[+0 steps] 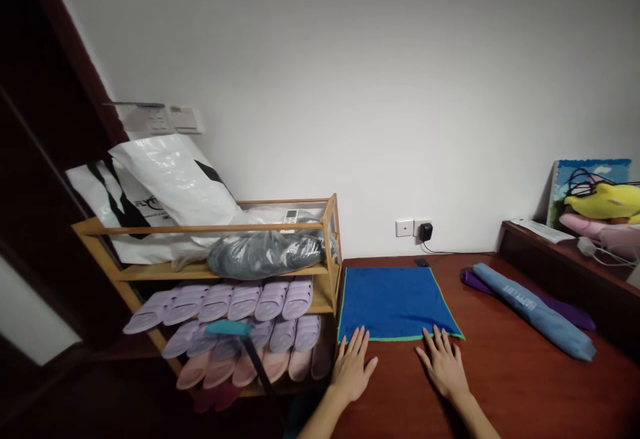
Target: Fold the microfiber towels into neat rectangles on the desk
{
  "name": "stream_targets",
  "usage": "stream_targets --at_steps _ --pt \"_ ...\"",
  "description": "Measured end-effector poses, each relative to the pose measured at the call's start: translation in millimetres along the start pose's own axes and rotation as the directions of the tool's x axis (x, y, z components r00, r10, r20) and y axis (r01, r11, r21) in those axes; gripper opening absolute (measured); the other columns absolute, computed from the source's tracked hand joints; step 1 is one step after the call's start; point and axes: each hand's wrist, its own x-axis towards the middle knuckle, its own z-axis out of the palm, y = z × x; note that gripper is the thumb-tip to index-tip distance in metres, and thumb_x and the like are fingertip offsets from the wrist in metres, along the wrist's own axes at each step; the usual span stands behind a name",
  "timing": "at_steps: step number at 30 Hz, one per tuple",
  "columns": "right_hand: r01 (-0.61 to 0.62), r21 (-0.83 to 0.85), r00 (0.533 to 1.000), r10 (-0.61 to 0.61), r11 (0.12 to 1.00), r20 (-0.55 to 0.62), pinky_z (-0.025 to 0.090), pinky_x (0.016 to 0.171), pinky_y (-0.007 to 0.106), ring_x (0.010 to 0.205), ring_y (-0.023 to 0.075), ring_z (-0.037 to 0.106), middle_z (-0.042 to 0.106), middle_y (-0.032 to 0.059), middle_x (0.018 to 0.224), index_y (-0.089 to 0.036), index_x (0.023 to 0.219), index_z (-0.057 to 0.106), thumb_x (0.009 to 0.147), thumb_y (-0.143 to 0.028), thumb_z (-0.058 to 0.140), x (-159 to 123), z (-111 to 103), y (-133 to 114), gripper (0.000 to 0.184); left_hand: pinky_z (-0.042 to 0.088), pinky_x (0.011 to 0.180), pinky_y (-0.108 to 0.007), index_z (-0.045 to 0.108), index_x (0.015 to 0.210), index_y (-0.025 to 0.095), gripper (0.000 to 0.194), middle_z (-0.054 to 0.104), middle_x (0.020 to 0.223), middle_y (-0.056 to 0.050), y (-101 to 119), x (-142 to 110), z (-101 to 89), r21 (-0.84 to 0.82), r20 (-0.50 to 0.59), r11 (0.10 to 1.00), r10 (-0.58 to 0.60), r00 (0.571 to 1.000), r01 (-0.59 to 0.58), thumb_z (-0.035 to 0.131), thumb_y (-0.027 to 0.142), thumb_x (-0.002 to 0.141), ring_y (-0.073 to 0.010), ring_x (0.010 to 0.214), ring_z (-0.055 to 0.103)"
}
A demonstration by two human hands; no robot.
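A blue cloth (393, 302) with a bright green edge lies spread flat on the reddish-brown wooden table (395, 396). At its near left corner rests my left hand (351, 367), palm down, fingers stretched out and fingertips touching the green edge. My right hand (445, 362) lies palm down near the other front corner, its fingers apart and their tips on the cloth's near edge. Neither hand holds anything.
To the left stands a wooden rack (210, 229) with several lilac slippers (273, 300), a plastic-wrapped bundle (270, 254) and white bags (170, 176). On the right lie a folded light-blue umbrella (535, 309) and a purple one (570, 312). A black plug (425, 231) sits in the wall socket.
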Motion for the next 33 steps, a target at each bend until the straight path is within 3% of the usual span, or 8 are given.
stream_targets --at_steps 7,13,17,20,23,28,33 --pt "-0.031 0.07 0.989 0.02 0.997 0.15 0.024 0.106 0.052 0.139 0.027 0.018 0.024 0.0063 0.151 -0.03 0.142 0.03 0.088 -0.062 0.021 46.3 -4.8 1.0 0.064 0.01 0.114 -0.049 0.02 0.146 0.015 0.067 0.01 0.153 -0.005 -6.1 34.8 -16.2 -0.001 0.091 1.0 -0.03 0.995 0.03 0.022 0.053 0.091 -0.0209 0.141 0.007" --pt "-0.007 -0.009 0.997 0.008 1.0 0.082 0.022 0.105 0.053 0.137 0.0312 0.022 0.032 0.0107 0.148 -0.025 0.14 0.036 0.088 -0.058 0.03 30.3 -2.5 1.2 0.062 0.013 0.113 -0.052 0.021 0.146 0.016 0.068 0.012 0.153 -0.007 -1.3 21.5 -10.1 0.0 0.06 1.0 0.012 0.998 -0.012 0.025 0.055 0.091 -0.0232 0.141 0.009" --pt "-0.018 -0.06 1.0 0.018 0.998 -0.01 0.022 0.105 0.052 0.135 0.0302 0.027 0.038 0.0134 0.144 -0.02 0.136 0.044 0.089 -0.059 0.024 22.8 -6.7 -0.1 0.064 0.018 0.112 -0.05 0.032 0.143 0.017 0.062 0.023 0.151 -0.009 2.3 16.1 -8.9 0.026 -0.033 0.999 0.036 0.999 -0.035 0.024 0.052 0.093 -0.0248 0.139 0.018" --pt "-0.108 -0.066 0.993 0.104 0.992 -0.057 0.026 0.104 0.049 0.136 0.0298 0.025 0.031 0.0101 0.149 -0.025 0.141 0.034 0.089 -0.059 0.024 31.0 -7.9 0.3 0.063 0.019 0.112 -0.05 0.035 0.142 0.021 0.056 0.023 0.151 -0.008 1.8 21.2 -9.1 0.051 -0.125 0.999 0.017 0.992 -0.011 0.022 0.048 0.095 -0.0246 0.139 0.018" --pt "-0.201 -0.088 0.979 0.202 0.976 -0.005 0.028 0.101 0.052 0.136 0.0342 0.023 0.029 0.0089 0.149 -0.032 0.143 0.027 0.086 -0.062 0.031 40.7 0.2 1.3 0.064 0.02 0.111 -0.052 0.027 0.144 0.028 0.054 0.018 0.153 -0.005 -4.9 27.4 -4.2 0.053 -0.117 0.999 0.011 0.993 -0.004 0.026 0.048 0.094 -0.0254 0.139 0.016" --pt "-0.211 -0.137 0.977 0.214 0.968 0.009 0.023 0.102 0.053 0.138 0.0363 0.015 0.025 0.0104 0.151 -0.032 0.143 0.027 0.086 -0.062 0.032 51.5 16.1 0.7 0.064 0.018 0.112 -0.051 0.023 0.145 0.031 0.056 0.016 0.153 -0.004 -19.3 36.9 7.8 0.057 -0.115 0.998 0.013 0.993 -0.007 0.024 0.052 0.094 -0.0247 0.14 0.012" --pt "-0.213 0.006 0.971 0.211 0.977 0.109 0.018 0.105 0.055 0.14 0.0345 0.008 0.02 0.0107 0.153 -0.03 0.144 0.025 0.086 -0.059 0.033 68.5 15.8 3.2 0.066 0.016 0.112 -0.05 0.023 0.145 0.031 0.055 0.016 0.153 -0.004 -25.1 52.4 6.5 0.082 -0.086 0.996 -0.014 0.996 0.022 0.028 0.051 0.094 -0.0242 0.14 0.012"
